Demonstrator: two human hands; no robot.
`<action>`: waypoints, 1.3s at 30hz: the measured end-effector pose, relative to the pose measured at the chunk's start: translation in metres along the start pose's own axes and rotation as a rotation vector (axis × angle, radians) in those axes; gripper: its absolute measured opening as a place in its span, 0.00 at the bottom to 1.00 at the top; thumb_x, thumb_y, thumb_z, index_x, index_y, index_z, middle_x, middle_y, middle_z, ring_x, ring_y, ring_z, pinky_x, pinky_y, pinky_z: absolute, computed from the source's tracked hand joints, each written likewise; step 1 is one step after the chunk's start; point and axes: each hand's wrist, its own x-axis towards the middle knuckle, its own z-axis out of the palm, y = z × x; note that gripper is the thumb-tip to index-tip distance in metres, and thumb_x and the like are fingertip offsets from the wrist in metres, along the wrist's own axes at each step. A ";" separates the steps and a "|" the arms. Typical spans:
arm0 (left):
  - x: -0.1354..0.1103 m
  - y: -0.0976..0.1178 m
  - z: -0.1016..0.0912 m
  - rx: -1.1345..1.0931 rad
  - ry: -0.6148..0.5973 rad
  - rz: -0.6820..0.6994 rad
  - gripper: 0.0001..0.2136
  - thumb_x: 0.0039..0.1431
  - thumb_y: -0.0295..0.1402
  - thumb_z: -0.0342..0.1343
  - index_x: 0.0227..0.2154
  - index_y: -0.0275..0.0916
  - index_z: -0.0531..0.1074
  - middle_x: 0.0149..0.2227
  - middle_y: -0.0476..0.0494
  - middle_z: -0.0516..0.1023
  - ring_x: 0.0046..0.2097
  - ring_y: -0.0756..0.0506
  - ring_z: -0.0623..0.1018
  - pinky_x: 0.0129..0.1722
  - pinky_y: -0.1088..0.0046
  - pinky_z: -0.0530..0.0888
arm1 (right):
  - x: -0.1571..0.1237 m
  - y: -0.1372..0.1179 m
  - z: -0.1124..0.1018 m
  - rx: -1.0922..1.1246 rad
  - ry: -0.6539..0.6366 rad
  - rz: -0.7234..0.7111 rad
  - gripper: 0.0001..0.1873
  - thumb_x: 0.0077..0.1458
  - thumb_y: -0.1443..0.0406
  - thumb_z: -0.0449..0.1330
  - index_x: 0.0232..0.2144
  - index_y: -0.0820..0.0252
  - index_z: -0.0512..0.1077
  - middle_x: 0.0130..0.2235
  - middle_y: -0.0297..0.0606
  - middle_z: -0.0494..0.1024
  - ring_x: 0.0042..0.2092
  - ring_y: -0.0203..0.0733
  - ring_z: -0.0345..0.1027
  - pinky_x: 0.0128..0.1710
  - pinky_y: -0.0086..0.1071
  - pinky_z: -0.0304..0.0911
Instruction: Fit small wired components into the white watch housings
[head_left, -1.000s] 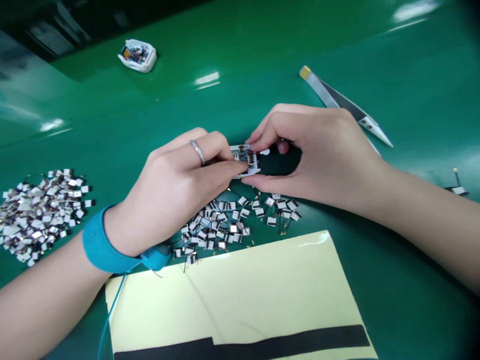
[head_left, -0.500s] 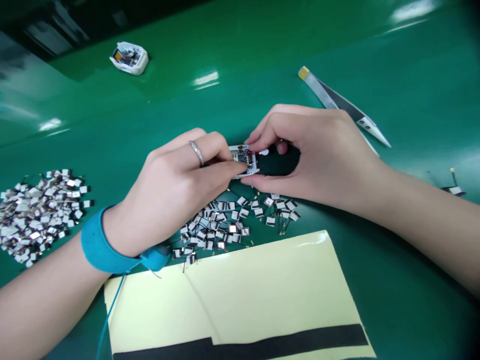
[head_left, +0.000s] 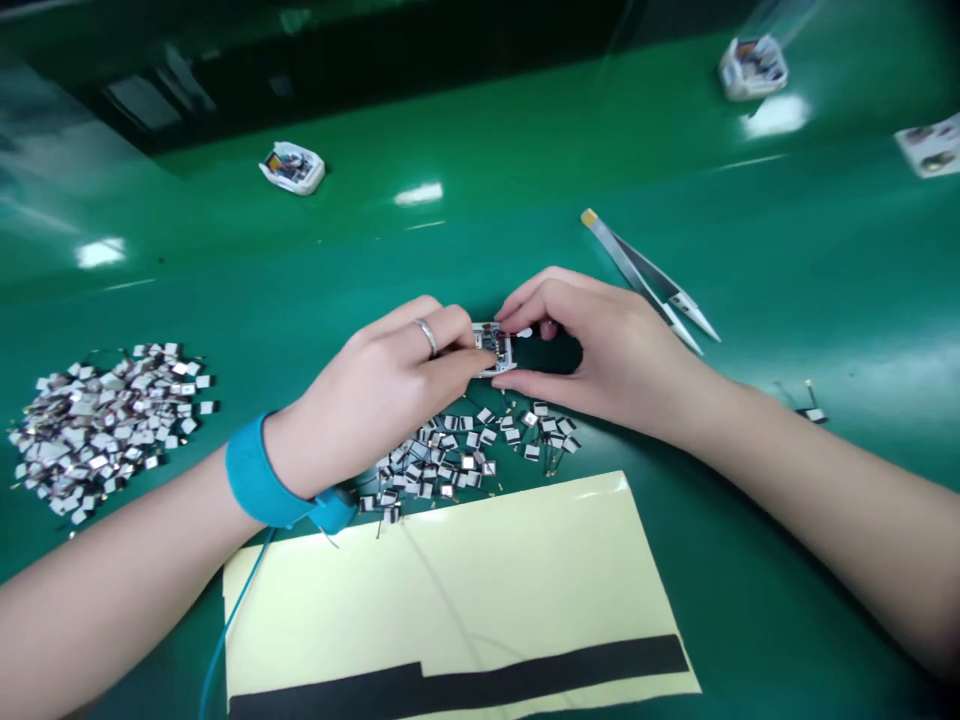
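White casing [head_left: 496,342], its circuit board [head_left: 486,340] showing, sits between the two hands above or on the middle of the green surface [head_left: 750,580]; whether it touches I cannot tell. The left hand [head_left: 397,385] has a narrow grip, finger and thumb closed on the casing, thumb tip over the board. Pressing too hard there could flex the board or loosen a component. The right hand [head_left: 615,350] brackets the casing's end between fingers and thumb — uneven pushing might twist it. A small white tab [head_left: 525,333] by the right fingers could snag or bend. Just nearer lie loose parts [head_left: 442,460] with thin leads — a slip or a dragging wrist might scatter or tangle them. The cord [head_left: 236,610] from the blue wristband [head_left: 259,480] crosses the yellow sheet's [head_left: 450,580] corner and could tug it. Tweezers [head_left: 622,262] beside the right hand might be knocked.
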 end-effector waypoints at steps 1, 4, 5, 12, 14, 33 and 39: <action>0.000 0.000 0.000 -0.003 -0.008 -0.002 0.09 0.58 0.27 0.45 0.33 0.35 0.71 0.31 0.45 0.71 0.35 0.49 0.70 0.33 0.74 0.70 | -0.002 0.001 -0.001 0.012 -0.009 -0.005 0.11 0.49 0.64 0.57 0.36 0.64 0.64 0.39 0.42 0.68 0.40 0.40 0.63 0.37 0.34 0.62; -0.001 -0.001 0.000 -0.008 -0.010 -0.006 0.09 0.58 0.27 0.45 0.34 0.35 0.71 0.33 0.45 0.71 0.41 0.47 0.70 0.39 0.72 0.71 | -0.008 0.003 -0.006 0.040 -0.012 0.018 0.10 0.56 0.68 0.47 0.40 0.62 0.64 0.43 0.42 0.65 0.46 0.38 0.60 0.45 0.34 0.60; -0.001 -0.001 0.001 -0.011 -0.002 -0.005 0.10 0.58 0.27 0.44 0.34 0.35 0.71 0.33 0.45 0.71 0.43 0.46 0.70 0.40 0.71 0.71 | -0.010 0.004 -0.008 0.033 0.009 0.031 0.11 0.56 0.69 0.46 0.39 0.61 0.66 0.43 0.41 0.65 0.46 0.38 0.60 0.45 0.35 0.59; -0.006 -0.002 0.005 0.014 0.010 0.004 0.11 0.59 0.26 0.42 0.35 0.35 0.70 0.35 0.44 0.71 0.41 0.47 0.72 0.38 0.73 0.72 | -0.013 -0.009 -0.013 0.070 0.315 0.083 0.13 0.52 0.70 0.54 0.41 0.55 0.70 0.30 0.34 0.71 0.33 0.33 0.65 0.36 0.30 0.64; -0.006 -0.001 0.004 0.029 0.000 0.001 0.10 0.58 0.25 0.43 0.35 0.35 0.70 0.35 0.44 0.71 0.41 0.47 0.72 0.39 0.73 0.72 | -0.011 -0.016 -0.010 0.095 0.362 0.058 0.13 0.49 0.71 0.57 0.39 0.55 0.71 0.31 0.32 0.74 0.33 0.32 0.67 0.35 0.28 0.64; -0.007 -0.001 0.006 0.093 -0.015 -0.007 0.10 0.59 0.26 0.41 0.31 0.35 0.68 0.35 0.45 0.71 0.38 0.49 0.74 0.34 0.76 0.72 | -0.003 -0.027 0.012 -0.231 0.429 -0.136 0.01 0.48 0.70 0.59 0.26 0.60 0.71 0.26 0.35 0.74 0.25 0.29 0.65 0.23 0.22 0.62; -0.007 0.000 0.006 0.063 -0.011 -0.019 0.11 0.60 0.27 0.41 0.29 0.35 0.68 0.34 0.45 0.71 0.37 0.48 0.75 0.33 0.76 0.73 | 0.000 -0.027 0.014 -0.196 0.418 -0.064 0.03 0.49 0.70 0.57 0.25 0.63 0.71 0.23 0.35 0.71 0.23 0.28 0.62 0.21 0.23 0.60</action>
